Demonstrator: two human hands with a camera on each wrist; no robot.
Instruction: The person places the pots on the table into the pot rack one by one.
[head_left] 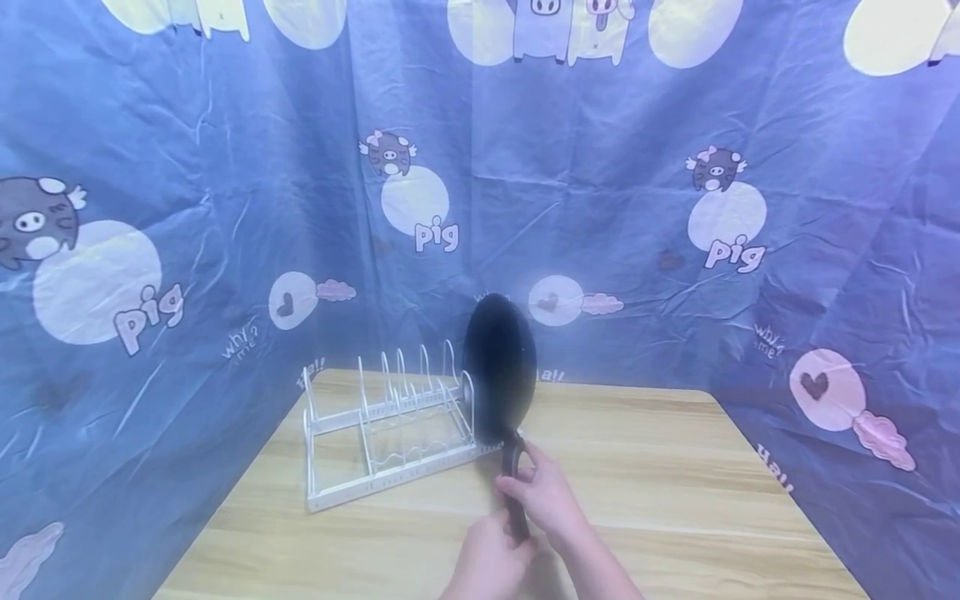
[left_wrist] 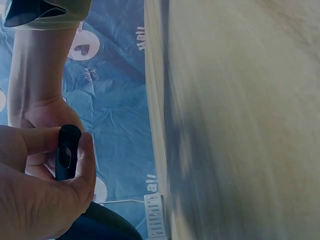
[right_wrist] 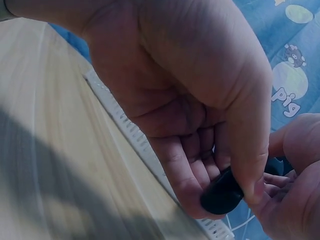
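Blue cartoon-pig cloth (head_left: pixel 637 208) walls in a wooden table (head_left: pixel 675 467). Near its middle a black frying pan (head_left: pixel 498 379) stands on edge at the three o'clock end of a white wire rack (head_left: pixel 382 433) (touching it, apparently). The left hand (head_left: pixel 487 562) and right hand (head_left: pixel 543 496) both grip the pan handle (head_left: pixel 513 492), which points toward six o'clock.

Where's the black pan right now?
In the head view the black pan stands on edge at the middle of the wooden table, against the right end of the white rack. The left hand and right hand grip its handle.
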